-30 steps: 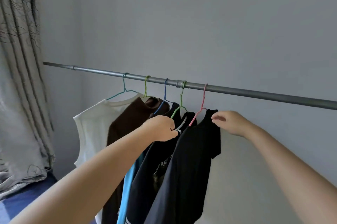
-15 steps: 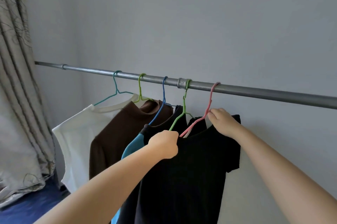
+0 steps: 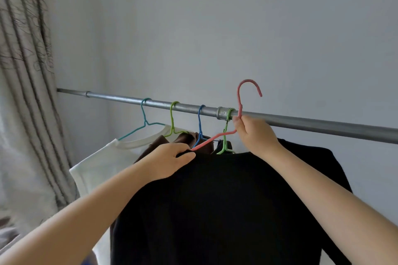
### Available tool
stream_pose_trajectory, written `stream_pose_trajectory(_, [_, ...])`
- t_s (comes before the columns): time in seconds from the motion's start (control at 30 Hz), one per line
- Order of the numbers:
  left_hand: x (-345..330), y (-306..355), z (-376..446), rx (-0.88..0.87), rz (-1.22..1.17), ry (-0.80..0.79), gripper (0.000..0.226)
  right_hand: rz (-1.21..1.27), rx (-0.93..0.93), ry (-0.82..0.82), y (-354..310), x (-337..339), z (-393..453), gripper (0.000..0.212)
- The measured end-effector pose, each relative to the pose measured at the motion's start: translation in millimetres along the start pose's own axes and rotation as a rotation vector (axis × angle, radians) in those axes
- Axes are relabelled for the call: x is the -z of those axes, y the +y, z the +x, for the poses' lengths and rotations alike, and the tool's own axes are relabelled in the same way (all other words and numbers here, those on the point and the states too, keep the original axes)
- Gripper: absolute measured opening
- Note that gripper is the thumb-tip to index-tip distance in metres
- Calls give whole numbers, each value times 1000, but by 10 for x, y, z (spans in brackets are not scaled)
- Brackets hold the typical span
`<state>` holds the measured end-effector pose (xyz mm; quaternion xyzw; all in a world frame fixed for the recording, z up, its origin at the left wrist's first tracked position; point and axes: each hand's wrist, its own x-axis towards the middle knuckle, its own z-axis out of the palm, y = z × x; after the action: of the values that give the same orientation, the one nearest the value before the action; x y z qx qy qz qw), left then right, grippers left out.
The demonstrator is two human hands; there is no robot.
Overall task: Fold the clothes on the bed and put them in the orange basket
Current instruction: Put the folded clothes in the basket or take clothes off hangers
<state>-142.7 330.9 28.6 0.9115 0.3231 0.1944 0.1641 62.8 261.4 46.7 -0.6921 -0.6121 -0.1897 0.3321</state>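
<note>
head view: the right hand (image 3: 255, 133) pinches the neck of the pink hanger (image 3: 239, 100), whose hook stands clear above the metal rail (image 3: 312, 123). the left hand (image 3: 170, 162) grips the collar of the black shirt (image 3: 226, 200), fingers curled round the cloth by the hanger's arm. the shirt hangs in front of the person, apparently half off the hanger. a white top (image 3: 101, 167) and a brown top (image 3: 159, 141) hang on the rail from other hangers. no bed or orange basket shows, and nothing is folded in view, so the task looks barely begun.
</note>
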Motion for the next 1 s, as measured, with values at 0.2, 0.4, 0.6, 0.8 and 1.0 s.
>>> stream_pose_trajectory(0.2, [202,30,-617,108,60,227,13,166,180,-7,-473,179,-1,39])
stream_pose_trajectory(0.4, [365,135,-1504,329,191,276,22,459,219,-333,-983,155,-201,44])
stream_pose_trajectory(0.6, [475,147,-2343,539,206,394,32,592,280,-462,-1669,-162,-561,40])
stream_pose_trajectory(0.8, [757,-74,-3216,728,104,532,34,411,538,-701,-2428,-269,-918,50])
stream_pose_trajectory(1.0, [1254,-442,-4004,745,61,614,37,622,620,-596,-3336,-264,-1108,21])
